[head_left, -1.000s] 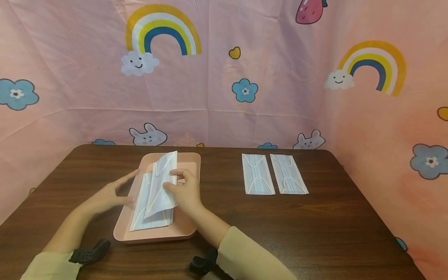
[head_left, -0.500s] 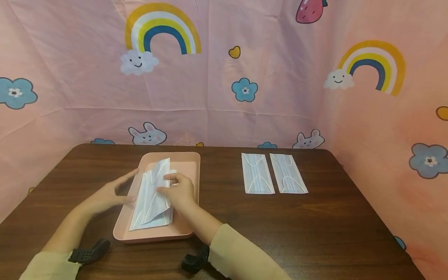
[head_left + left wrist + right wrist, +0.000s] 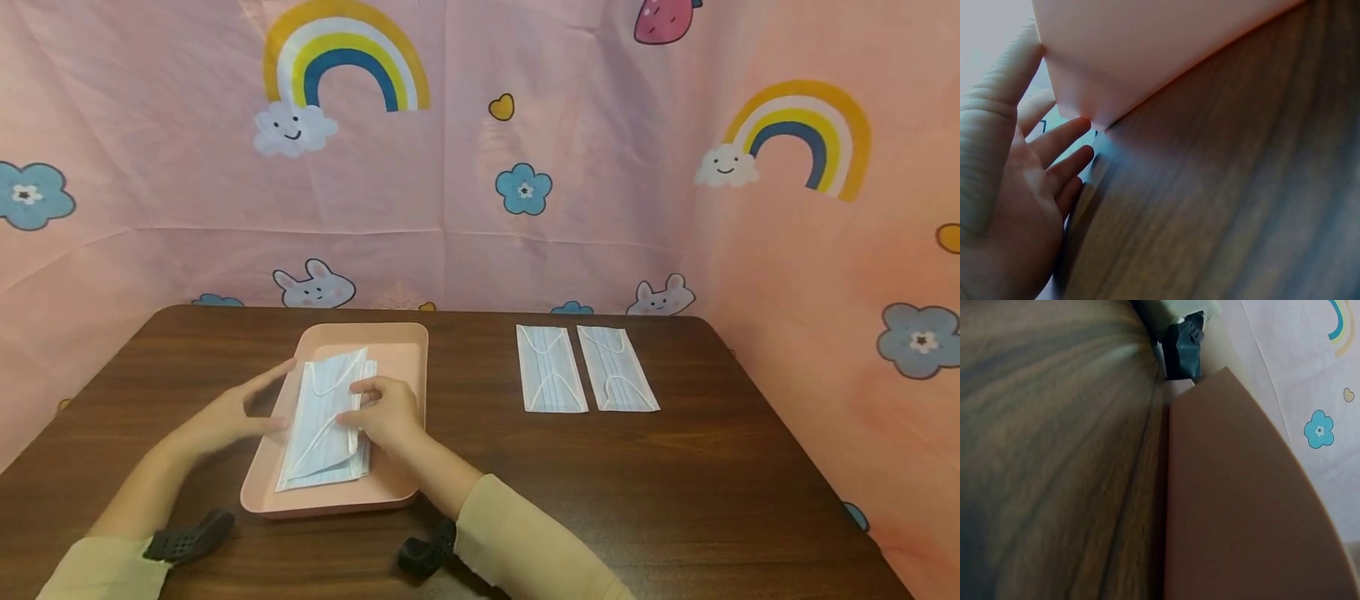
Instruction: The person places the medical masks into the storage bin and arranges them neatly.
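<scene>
While left fingers [image 3: 268, 380] stay spread against the tray [image 3: 402, 354], right fingers [image 3: 374, 384] pinch a mask [image 3: 326, 404] now lying flatter.

From here I see pale blue-and-white masks [image 3: 322, 408], a pink tray [image 3: 397, 358], a wood-grained brown table [image 3: 600, 500] and far pink rainbow-printed cloth [image 3: 600, 158].

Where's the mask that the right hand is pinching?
In the head view, that mask is left of centre, over at least one other mask in the pink tray, pinched near its right edge by the right hand, with the left hand opposite.
</scene>
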The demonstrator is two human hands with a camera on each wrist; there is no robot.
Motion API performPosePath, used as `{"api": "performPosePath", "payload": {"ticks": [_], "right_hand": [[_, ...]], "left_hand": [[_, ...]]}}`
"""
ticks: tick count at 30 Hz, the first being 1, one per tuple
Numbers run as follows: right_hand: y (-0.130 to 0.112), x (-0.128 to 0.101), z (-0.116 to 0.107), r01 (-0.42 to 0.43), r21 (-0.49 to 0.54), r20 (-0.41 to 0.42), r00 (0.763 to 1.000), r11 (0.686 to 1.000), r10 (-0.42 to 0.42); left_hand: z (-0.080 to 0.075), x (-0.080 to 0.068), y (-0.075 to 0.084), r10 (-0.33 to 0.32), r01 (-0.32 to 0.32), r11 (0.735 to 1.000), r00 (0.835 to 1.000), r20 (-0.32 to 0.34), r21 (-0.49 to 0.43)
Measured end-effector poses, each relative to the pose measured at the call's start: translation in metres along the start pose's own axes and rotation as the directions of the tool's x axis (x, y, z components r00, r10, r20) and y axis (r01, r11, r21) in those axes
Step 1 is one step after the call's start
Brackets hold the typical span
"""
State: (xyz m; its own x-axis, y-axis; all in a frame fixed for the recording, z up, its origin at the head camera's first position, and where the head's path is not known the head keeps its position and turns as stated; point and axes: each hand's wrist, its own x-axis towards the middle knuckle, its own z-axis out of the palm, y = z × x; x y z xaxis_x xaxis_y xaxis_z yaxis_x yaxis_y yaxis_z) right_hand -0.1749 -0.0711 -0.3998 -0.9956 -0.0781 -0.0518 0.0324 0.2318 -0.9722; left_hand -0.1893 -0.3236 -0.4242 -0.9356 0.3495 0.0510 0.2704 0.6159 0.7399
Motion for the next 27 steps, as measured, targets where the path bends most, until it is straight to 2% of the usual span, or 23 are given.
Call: {"api": "performPosePath", "payload": {"ticks": [6, 12, 16, 22, 27], "right_hand": [[0.0014, 0.0010, -0.0049, -0.016, -0.111, 0.051, 0.998, 0.994, 0.021], [0.0044, 0.0020, -0.0064, 0.045, -0.259, 0.117, 0.993, 0.965, -0.015], [0.0049, 0.0025, -0.0058, 0.077, -0.367, 0.143, 0.989, 0.927, -0.025], [0.0056, 0.0018, -0.0037, 0.095, -0.525, 0.156, 0.988, 0.846, -0.014], [0.0046, -0.0001, -0.0033, 0.113, -0.566, 0.164, 0.986, 0.817, -0.023]], "left_hand": [[0.0000, -0.0013, -0.0020, -0.012, 0.012, 1.000, 1.000, 0.002, -0.017], [0.0016, -0.0003, -0.0029, -0.010, 0.011, 0.999, 1.000, 0.006, -0.036], [0.0015, -0.0007, -0.0030, -0.020, 0.020, 0.999, 1.000, 0.004, -0.025], [0.0025, -0.0006, -0.0019, -0.034, 0.034, 0.999, 0.999, 0.005, -0.006], [0.0016, -0.0007, 0.0000, -0.027, 0.027, 1.000, 1.000, 0.002, -0.008]]}}
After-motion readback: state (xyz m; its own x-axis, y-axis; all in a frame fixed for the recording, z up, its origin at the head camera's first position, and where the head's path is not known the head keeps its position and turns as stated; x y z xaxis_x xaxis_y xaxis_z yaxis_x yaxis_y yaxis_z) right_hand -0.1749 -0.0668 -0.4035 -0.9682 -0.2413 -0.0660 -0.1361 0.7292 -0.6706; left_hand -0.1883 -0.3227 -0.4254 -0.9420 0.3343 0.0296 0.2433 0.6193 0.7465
